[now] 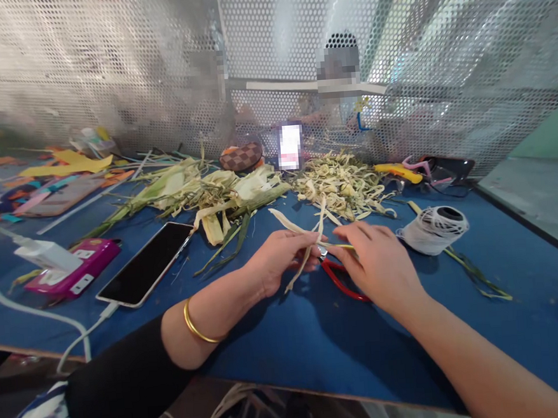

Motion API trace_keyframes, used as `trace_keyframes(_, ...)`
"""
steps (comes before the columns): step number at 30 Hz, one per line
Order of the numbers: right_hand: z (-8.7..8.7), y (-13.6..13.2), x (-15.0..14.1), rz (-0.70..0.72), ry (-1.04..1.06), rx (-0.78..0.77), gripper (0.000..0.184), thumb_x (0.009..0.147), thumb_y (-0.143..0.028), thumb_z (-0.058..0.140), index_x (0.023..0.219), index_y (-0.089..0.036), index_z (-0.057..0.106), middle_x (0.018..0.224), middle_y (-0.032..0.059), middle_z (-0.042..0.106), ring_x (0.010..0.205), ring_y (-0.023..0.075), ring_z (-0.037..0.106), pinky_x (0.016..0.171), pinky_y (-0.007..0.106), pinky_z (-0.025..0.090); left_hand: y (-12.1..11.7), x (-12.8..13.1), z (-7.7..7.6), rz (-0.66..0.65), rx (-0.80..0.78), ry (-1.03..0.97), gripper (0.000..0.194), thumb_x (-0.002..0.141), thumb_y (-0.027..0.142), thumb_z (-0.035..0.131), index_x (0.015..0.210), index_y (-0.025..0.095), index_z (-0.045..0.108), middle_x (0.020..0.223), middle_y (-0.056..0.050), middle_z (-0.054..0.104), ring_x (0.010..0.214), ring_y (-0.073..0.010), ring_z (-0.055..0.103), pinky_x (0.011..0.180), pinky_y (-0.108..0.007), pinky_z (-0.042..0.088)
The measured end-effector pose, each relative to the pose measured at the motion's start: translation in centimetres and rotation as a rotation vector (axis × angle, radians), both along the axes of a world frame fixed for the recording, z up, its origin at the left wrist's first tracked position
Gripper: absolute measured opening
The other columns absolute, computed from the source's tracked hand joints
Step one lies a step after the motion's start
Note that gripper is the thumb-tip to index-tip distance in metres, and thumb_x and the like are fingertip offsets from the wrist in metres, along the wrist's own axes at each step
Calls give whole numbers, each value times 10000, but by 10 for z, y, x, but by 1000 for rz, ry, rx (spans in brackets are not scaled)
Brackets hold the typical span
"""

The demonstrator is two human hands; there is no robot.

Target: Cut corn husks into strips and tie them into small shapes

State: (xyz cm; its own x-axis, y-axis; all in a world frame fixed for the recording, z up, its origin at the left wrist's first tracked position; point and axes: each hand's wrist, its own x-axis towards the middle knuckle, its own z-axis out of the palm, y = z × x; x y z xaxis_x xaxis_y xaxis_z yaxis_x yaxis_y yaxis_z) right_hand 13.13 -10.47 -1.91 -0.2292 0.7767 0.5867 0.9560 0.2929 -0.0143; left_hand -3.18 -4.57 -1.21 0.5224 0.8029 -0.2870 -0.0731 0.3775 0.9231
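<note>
Pale corn husk strips cross one another between my hands, above the blue table. My left hand pinches them where they meet. Fingers of my right hand are closed on a thin yellowish husk strip that runs toward the left fingers. Red-handled scissors lie on the table under my right hand, their blades mostly hidden. Just beyond my hands is a heap of curled, knotted husk pieces. A spool of white thread stands to the right of my right hand.
Loose corn husks lie at the back left. A phone on a cable and a purple power strip with a white plug are at left. A checkered pouch and a lit phone stand before the perforated metal screen.
</note>
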Motion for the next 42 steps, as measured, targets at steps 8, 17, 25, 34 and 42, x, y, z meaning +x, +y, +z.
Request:
trace_keyframes(8, -1, -4, -13, -7, 123, -372, 281, 915, -260, 390, 657, -209, 488, 552, 1, 551, 550, 156, 490, 546, 254, 282, -2, 4, -10, 12, 229, 164, 222, 751, 356, 616, 741, 136, 647, 526, 51, 434, 459, -55, 339, 450, -198, 259)
trace_keyframes(17, 3, -5, -12, 103, 655, -694, 313, 872, -372, 432, 623, -198, 506, 529, -18, 523, 505, 118, 462, 508, 239, 322, 4, 2, -10, -17, 248, 157, 378, 693, 493, 630, 724, 117, 640, 537, 44, 420, 464, -54, 288, 448, -215, 178)
trace_keyframes(25, -3, 10, -3, 73, 1709, -719, 394, 583, -494, 774, 711, -161, 607, 541, -54, 526, 440, 72, 466, 440, 207, 369, 0, 0, -4, -166, 190, 179, 400, 692, 543, 621, 661, 145, 590, 536, 44, 444, 447, -51, 278, 444, -222, 162)
trace_keyframes(34, -15, 17, 2, -54, 1488, -380, 306, 651, -434, 707, 758, -161, 620, 602, -8, 565, 524, 135, 534, 524, 285, 451, -5, 0, 2, -268, 284, 265, 297, 705, 417, 626, 681, 127, 689, 485, 63, 365, 460, -65, 264, 475, -247, 177)
trace_keyframes(42, 1, 10, 2, 135, 812, -392, 193, 776, -375, 592, 720, -201, 654, 763, 34, 655, 716, 197, 623, 696, 342, 489, -8, 2, -9, -343, 400, 401, 358, 753, 446, 542, 560, 149, 593, 470, 44, 402, 462, -83, 298, 480, -253, 204)
